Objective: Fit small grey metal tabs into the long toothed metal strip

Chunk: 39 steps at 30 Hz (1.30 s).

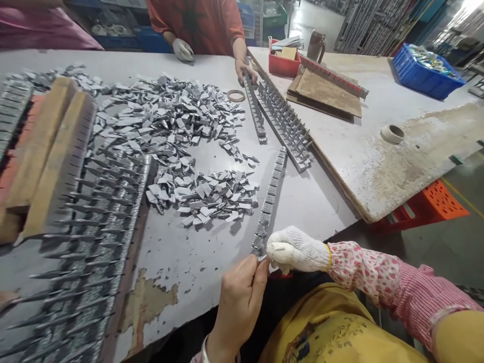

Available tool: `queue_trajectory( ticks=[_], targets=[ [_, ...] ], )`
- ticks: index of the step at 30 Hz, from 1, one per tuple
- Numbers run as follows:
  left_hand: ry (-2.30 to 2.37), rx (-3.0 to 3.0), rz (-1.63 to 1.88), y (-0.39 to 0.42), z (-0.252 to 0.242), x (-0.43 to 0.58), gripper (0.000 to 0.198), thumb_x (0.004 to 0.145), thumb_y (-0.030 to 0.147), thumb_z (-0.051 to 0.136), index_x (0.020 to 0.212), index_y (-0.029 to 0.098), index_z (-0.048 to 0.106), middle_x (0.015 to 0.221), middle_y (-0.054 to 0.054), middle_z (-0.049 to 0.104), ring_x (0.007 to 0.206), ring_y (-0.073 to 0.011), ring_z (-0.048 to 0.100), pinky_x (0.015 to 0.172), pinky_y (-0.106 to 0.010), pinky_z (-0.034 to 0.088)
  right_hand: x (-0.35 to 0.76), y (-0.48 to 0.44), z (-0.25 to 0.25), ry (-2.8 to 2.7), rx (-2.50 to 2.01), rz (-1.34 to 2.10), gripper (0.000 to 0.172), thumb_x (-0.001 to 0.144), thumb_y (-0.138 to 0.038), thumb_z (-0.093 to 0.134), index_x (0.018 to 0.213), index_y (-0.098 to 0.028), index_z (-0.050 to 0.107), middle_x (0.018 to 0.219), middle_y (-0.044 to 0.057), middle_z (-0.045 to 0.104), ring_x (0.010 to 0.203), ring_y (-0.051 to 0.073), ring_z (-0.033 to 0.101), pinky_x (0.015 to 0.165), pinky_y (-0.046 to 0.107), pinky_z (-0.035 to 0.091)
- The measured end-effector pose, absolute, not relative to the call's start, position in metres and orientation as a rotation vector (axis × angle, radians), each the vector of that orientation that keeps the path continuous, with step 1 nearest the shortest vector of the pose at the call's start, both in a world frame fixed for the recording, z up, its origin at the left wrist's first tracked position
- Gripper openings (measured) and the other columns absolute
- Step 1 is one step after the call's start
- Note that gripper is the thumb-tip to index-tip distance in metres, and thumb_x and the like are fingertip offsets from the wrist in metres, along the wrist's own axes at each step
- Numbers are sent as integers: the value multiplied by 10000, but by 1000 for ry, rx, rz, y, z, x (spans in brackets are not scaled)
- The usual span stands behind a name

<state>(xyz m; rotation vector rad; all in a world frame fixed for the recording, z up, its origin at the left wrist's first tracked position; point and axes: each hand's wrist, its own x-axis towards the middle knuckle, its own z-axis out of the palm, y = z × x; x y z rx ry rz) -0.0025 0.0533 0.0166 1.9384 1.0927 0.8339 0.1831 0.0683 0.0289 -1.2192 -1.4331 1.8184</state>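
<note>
At the table's near edge, the bare left hand (242,295) and gloved right hand (293,250) pinch a small metal blade (263,257) against a long slotted strip (269,201). Its sharp edge could nick the ungloved fingers.

place: factory workshop | evidence: worn worktable (212,262); heaped metal pieces (177,131); blue parts crate (425,75); metal racks (372,22)

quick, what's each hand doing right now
Left hand: bare, pinched shut on the near end of the metal strip.
Right hand: gloved, closed at that same end.
</note>
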Motion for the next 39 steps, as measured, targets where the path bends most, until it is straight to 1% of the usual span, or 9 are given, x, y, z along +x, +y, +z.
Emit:
queue_trajectory(
  ticks=[5, 8, 10, 11, 13, 14, 20, 30, 39],
  targets=[
    [957, 1760, 836, 46, 13, 2, 386, 957, 236, 377, 575, 201, 429, 523, 33, 435, 480, -95, 447, 497, -238, 336, 180, 67, 27, -1227, -1271, 2209, 413, 848, -547, 554, 756, -144, 562, 691, -1, 617, 428, 68, 544, 349, 147, 355],
    [1081, 1775, 834, 45, 8, 4, 344, 948, 272, 406, 624, 207, 501, 551, 24, 475, 502, -114, 467, 499, -248, 356, 189, 76, 28, -1296, -1270, 2109, 382, 844, -517, 578, 777, -141, 581, 691, -1, 614, 463, 77, 553, 397, 162, 394],
    [1207, 1780, 847, 48, 2, 3, 222, 941, 319, 427, 897, 215, 619, 787, -34, 625, 700, -165, 585, 604, -271, 448, 199, 92, 29, -1406, -1358, 1854, 383, 879, -510, 534, 804, -140, 596, 713, 5, 622, 496, 77, 553, 457, 180, 419],
    [1244, 1775, 832, 50, -1, 1, 256, 936, 346, 437, 1094, 224, 597, 987, -74, 651, 865, -202, 613, 696, -303, 490, 205, 101, 29, -1496, -1435, 1679, 391, 908, -502, 491, 807, -141, 603, 711, 4, 623, 501, 75, 546, 489, 189, 421],
    [1232, 1785, 717, 54, -10, -2, 464, 920, 393, 465, 1358, 242, 430, 1316, -121, 541, 1167, -262, 537, 896, -396, 494, 214, 121, 27, -1763, -1588, 1298, 415, 951, -478, 418, 785, -148, 608, 661, -9, 604, 503, 74, 527, 548, 205, 402],
    [1206, 1798, 647, 56, -15, -3, 529, 911, 407, 481, 1402, 242, 376, 1379, -127, 494, 1240, -276, 489, 962, -435, 471, 217, 130, 25, -1927, -1644, 1112, 420, 961, -468, 405, 772, -153, 609, 634, -14, 590, 515, 78, 523, 572, 212, 386],
    [1175, 1854, 574, 54, -35, -6, 576, 891, 386, 504, 1421, 219, 355, 1389, -142, 487, 1308, -296, 428, 1066, -521, 401, 208, 154, 16, -2628, -1796, 418, 495, 982, -494, 316, 762, -180, 630, 702, 44, 636, 633, 151, 567, 540, 255, 274],
    [1150, 1807, 634, 55, -36, -7, 591, 877, 343, 529, 1432, 244, 352, 1366, -138, 504, 1277, -305, 462, 1028, -510, 446, 162, 175, 32, -2971, -1994, 429, 454, 961, -349, 392, 702, -126, 691, 664, 137, 662, 657, 256, 649, 588, 328, 435],
    [1100, 1772, 560, 64, -25, -13, 551, 883, 431, 533, 1372, 202, 425, 1348, -145, 530, 1262, -293, 488, 1038, -503, 438, 178, 158, 6, -2851, -1857, 180, 431, 978, -398, 378, 797, -165, 692, 707, 109, 679, 657, 219, 627, 581, 288, 366]
  ],
)
